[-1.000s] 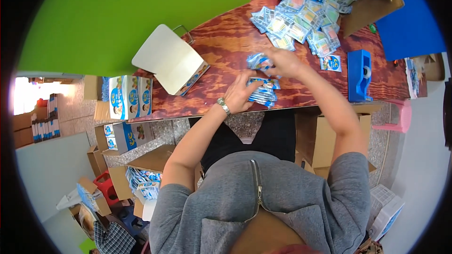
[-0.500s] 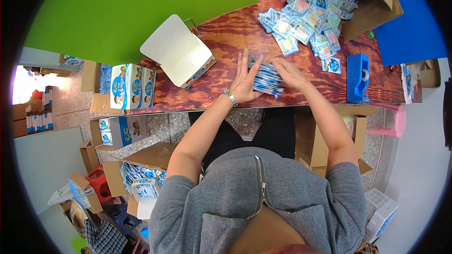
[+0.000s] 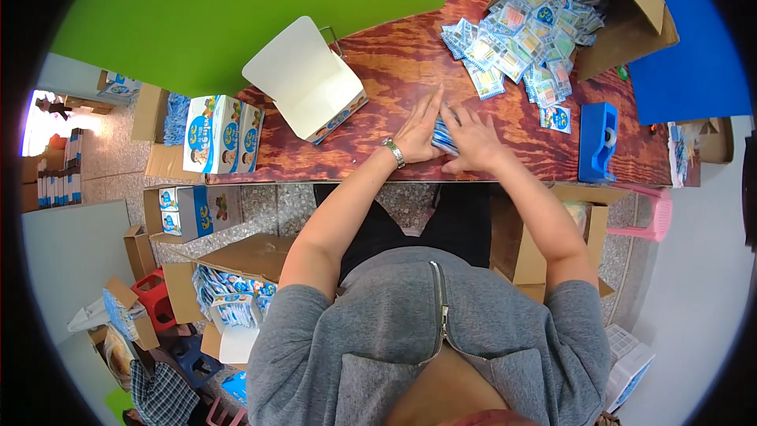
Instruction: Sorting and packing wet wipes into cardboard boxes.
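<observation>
A row of small blue-and-white packets (image 3: 443,139) sits on the table near its front edge, squeezed between my two hands. My left hand (image 3: 420,132), with a metal watch at the wrist, presses the row from the left, its fingers stretched toward the far side. From the right, my right hand (image 3: 475,140) closes in with bent, slightly spread fingers and covers most of the packets. To the left of my hands stands a white carton (image 3: 315,102) with its lid up, its inside showing white.
A pile of loose packets (image 3: 512,47) spills from a cardboard box (image 3: 631,47) at the far right. A blue tape dispenser (image 3: 596,146) stands right of my hands. Closed printed cartons (image 3: 223,136) line the left edge. Open boxes (image 3: 229,260) stand below the table's front edge.
My right hand has moved left and over the packets, hiding most of the row. The two hands are closer together, and the row looks narrower between them.
</observation>
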`<state>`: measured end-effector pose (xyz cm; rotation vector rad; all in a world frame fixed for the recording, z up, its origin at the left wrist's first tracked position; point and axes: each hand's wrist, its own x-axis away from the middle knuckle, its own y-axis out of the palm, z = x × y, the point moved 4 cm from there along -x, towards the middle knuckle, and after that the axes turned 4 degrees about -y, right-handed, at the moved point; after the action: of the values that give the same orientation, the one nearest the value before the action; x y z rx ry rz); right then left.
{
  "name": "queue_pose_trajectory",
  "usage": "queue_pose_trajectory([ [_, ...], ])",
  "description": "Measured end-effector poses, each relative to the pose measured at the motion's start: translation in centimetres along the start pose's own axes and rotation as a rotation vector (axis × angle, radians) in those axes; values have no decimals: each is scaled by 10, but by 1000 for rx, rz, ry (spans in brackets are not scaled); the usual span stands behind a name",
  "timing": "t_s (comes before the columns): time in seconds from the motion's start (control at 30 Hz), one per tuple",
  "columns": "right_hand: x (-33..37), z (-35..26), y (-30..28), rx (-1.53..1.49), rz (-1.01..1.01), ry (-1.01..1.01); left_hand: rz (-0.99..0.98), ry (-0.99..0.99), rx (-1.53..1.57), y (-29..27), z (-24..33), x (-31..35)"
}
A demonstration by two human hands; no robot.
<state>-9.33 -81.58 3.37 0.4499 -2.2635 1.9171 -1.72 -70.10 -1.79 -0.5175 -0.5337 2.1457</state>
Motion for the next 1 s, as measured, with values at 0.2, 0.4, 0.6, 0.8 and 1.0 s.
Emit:
queue_pose_trajectory([
  [0.2,-1,27,6,-237,171,145,290,59,-472,-66,48,39],
  [0.4,-41,-32,-61,-805,517,-157,284,-210,-1262,-155,3,147],
  [0.6,-133,-117,-69,-984,398,-299,286,28,-1243,-114,20,119],
  [0.8,-138,-158,-57,-100,149,-98,204,-53,-1191,-103,21,117],
  [1.0,-133,-118,-23,-168,53,39,317,78,-1133,-88,33,118],
])
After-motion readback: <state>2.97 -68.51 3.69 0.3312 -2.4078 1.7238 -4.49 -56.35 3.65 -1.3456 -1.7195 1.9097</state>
